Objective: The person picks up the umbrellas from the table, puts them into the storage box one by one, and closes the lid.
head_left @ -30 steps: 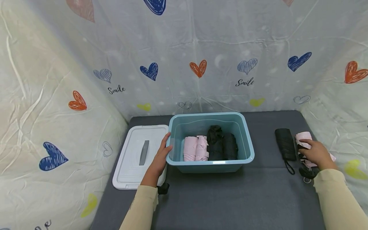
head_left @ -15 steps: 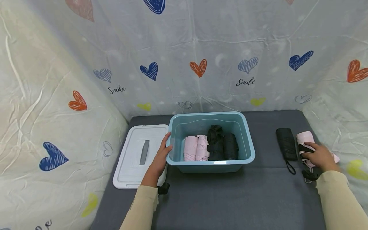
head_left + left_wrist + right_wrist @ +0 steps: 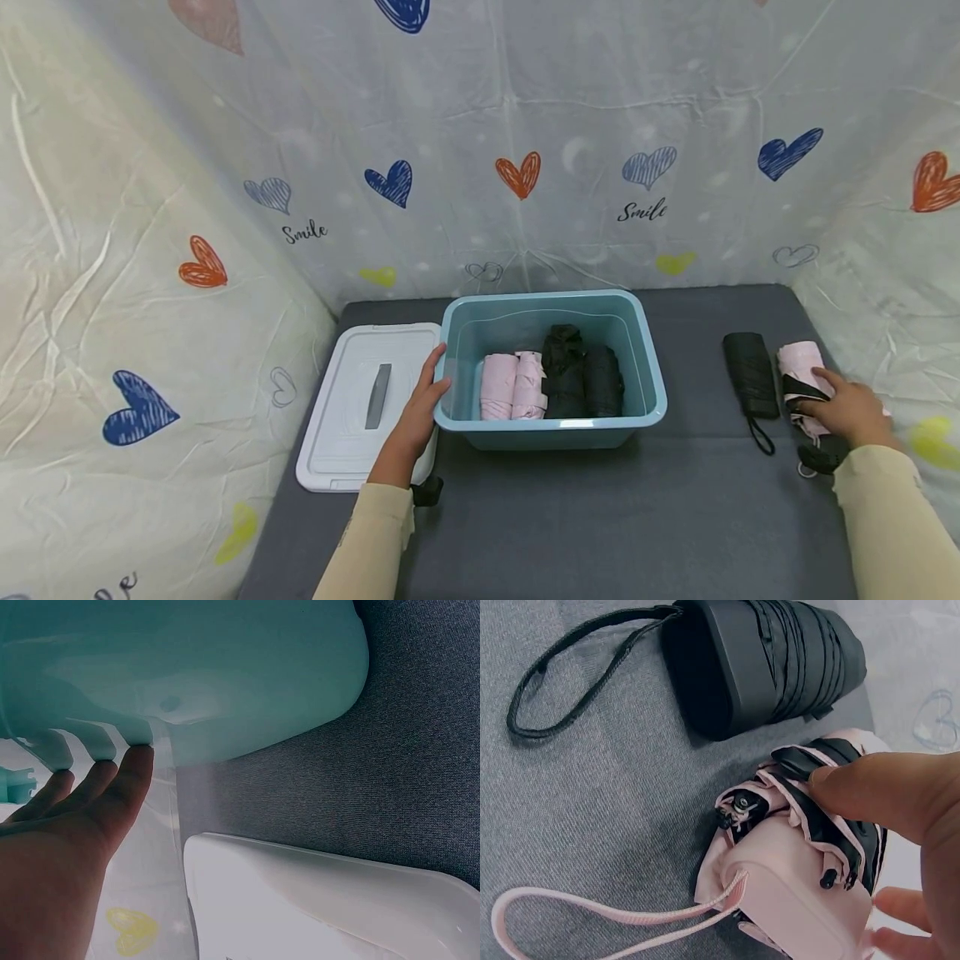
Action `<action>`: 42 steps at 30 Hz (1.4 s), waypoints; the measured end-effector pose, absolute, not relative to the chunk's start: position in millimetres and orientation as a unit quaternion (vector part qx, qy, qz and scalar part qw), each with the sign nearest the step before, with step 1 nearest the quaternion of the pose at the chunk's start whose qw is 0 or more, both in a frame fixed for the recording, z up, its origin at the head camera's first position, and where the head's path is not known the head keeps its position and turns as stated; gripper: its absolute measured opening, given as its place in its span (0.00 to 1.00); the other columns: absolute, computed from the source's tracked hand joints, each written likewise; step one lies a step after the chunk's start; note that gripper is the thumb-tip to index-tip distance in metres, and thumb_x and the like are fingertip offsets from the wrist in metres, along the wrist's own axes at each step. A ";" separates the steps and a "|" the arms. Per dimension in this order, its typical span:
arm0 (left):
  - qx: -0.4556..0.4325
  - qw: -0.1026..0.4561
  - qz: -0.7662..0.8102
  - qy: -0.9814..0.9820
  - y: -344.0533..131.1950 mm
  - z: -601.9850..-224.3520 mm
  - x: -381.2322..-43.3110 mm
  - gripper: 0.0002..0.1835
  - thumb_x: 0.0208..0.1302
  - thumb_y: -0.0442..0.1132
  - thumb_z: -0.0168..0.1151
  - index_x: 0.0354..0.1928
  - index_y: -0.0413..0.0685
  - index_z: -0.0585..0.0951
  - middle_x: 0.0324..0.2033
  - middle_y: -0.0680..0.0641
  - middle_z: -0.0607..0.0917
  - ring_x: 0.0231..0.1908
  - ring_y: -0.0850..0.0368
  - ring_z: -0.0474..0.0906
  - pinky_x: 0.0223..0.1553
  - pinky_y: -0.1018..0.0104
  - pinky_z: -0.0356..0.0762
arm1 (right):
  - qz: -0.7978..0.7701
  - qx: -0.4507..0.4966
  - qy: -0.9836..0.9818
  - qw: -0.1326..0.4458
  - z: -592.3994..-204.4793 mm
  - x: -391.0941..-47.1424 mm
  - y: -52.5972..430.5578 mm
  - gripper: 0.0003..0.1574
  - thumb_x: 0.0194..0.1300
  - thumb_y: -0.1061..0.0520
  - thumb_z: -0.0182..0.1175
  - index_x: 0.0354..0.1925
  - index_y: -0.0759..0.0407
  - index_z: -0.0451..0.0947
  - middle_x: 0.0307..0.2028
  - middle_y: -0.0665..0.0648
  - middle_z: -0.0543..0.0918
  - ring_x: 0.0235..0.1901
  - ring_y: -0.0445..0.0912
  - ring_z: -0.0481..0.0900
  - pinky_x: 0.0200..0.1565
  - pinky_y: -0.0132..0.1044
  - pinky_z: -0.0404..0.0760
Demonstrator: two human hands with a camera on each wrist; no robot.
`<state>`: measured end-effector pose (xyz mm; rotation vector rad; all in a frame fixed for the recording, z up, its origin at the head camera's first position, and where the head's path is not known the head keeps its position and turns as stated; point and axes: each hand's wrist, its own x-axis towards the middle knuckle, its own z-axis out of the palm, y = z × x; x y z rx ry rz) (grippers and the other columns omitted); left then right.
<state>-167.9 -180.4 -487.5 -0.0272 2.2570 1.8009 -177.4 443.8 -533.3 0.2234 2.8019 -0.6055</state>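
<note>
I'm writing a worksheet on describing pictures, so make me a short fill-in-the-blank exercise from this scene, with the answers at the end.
1. The right hand holds an umbrella whose wrist strap is ____ in colour.
2. In the head view, the left hand touches the bin at its ____ side.
3. Inside the bin, two pink bundles lie beside two ____ bundles.
4. The white lid has a handle coloured ____.

Missing words: pink; left; black; grey.

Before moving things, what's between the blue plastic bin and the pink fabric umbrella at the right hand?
A black folded fabric umbrella on grey cloth, in the head view.
</note>
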 end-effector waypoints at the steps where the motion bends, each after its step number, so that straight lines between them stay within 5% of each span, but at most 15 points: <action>1: -0.010 0.131 0.618 0.775 -179.2 -482.2 -166.2 0.30 0.76 0.49 0.39 0.75 0.76 0.46 0.77 0.51 0.43 0.74 0.43 0.45 0.67 0.36 0.51 | -0.209 0.081 0.966 0.129 -533.3 -176.8 443.7 0.50 0.65 0.41 0.55 0.71 0.68 0.49 0.59 0.89 0.55 0.55 0.82 0.56 0.45 0.77 0.61; 7: -0.012 0.136 0.611 0.780 -176.9 -476.8 -165.3 0.30 0.76 0.48 0.38 0.76 0.73 0.46 0.77 0.50 0.42 0.74 0.42 0.45 0.67 0.36 0.51 | -0.199 0.130 0.966 0.104 -529.7 -172.3 439.5 0.58 0.64 0.31 0.52 0.73 0.65 0.45 0.60 0.87 0.54 0.58 0.79 0.53 0.48 0.77 0.54; 13: -0.017 0.130 0.615 0.778 -183.1 -501.0 -174.4 0.29 0.76 0.51 0.38 0.74 0.80 0.46 0.77 0.53 0.42 0.74 0.43 0.44 0.67 0.35 0.50 | -0.181 0.162 0.962 0.122 -525.4 -170.9 437.6 0.64 0.59 0.26 0.54 0.72 0.68 0.46 0.58 0.88 0.56 0.55 0.81 0.57 0.50 0.78 0.53; 21: -0.014 0.115 0.618 0.777 -183.6 -509.9 -176.2 0.27 0.74 0.56 0.40 0.71 0.88 0.49 0.76 0.56 0.44 0.74 0.46 0.46 0.68 0.36 0.51 | -0.221 0.089 0.962 0.133 -527.3 -175.5 443.4 0.60 0.62 0.32 0.57 0.67 0.79 0.50 0.58 0.90 0.56 0.56 0.81 0.56 0.54 0.72 0.62; 29: -0.009 0.125 0.625 0.770 -186.0 -507.0 -178.9 0.30 0.76 0.48 0.39 0.76 0.73 0.45 0.77 0.50 0.41 0.74 0.42 0.45 0.66 0.38 0.51 | -0.184 0.004 0.974 0.135 -534.0 -182.1 439.1 0.45 0.62 0.47 0.60 0.66 0.71 0.55 0.53 0.88 0.67 0.51 0.80 0.65 0.47 0.69 0.69; 33: -0.010 0.119 0.624 0.772 -185.3 -506.7 -178.4 0.30 0.76 0.49 0.39 0.75 0.75 0.47 0.77 0.51 0.43 0.73 0.44 0.47 0.66 0.40 0.52 | -0.167 -0.009 0.977 0.134 -534.0 -184.0 432.9 0.42 0.59 0.53 0.59 0.66 0.70 0.57 0.48 0.86 0.72 0.49 0.77 0.66 0.47 0.68 0.69; 42: -0.007 0.105 0.628 0.771 -184.6 -511.1 -177.4 0.29 0.74 0.53 0.41 0.74 0.79 0.49 0.77 0.50 0.44 0.72 0.43 0.49 0.65 0.39 0.54 | -0.168 0.040 0.976 0.133 -541.8 -183.5 424.2 0.47 0.60 0.47 0.58 0.71 0.61 0.54 0.51 0.90 0.60 0.49 0.81 0.61 0.40 0.73 0.64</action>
